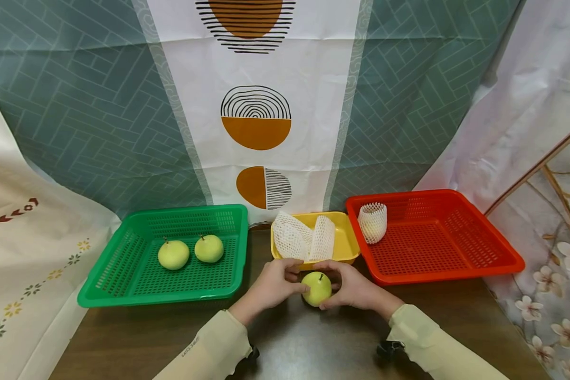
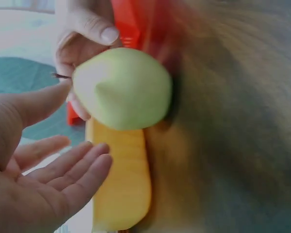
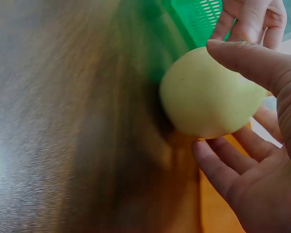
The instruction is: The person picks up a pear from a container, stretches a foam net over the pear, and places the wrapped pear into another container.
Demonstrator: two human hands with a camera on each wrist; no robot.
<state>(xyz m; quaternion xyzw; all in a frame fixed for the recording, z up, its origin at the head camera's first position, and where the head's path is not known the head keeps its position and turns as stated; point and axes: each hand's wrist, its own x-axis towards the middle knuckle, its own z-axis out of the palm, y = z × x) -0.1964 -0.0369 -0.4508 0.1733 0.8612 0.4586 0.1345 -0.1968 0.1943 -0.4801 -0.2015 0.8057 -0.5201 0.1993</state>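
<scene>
A yellow-green pear (image 1: 316,290) with a short dark stem is at the table's middle, in front of the yellow tray (image 1: 348,240). My right hand (image 1: 353,285) grips it from the right; in the right wrist view the thumb (image 3: 247,60) lies over the pear and the fingers curve along its other side. On the left, my left hand (image 1: 276,282) has its thumb near the stem. Its fingers (image 2: 77,170) are spread loosely, apart from the pear in the left wrist view. White foam fruit nets (image 1: 324,237) lie in the yellow tray, just beyond both hands.
At left stands a green basket (image 1: 171,299) with two bare pears (image 1: 209,248). A red basket (image 1: 432,253) at right holds a pear in a foam net (image 1: 373,224) at its left end. Patterned cloth (image 1: 100,105) hangs behind the dark wooden table (image 1: 313,353).
</scene>
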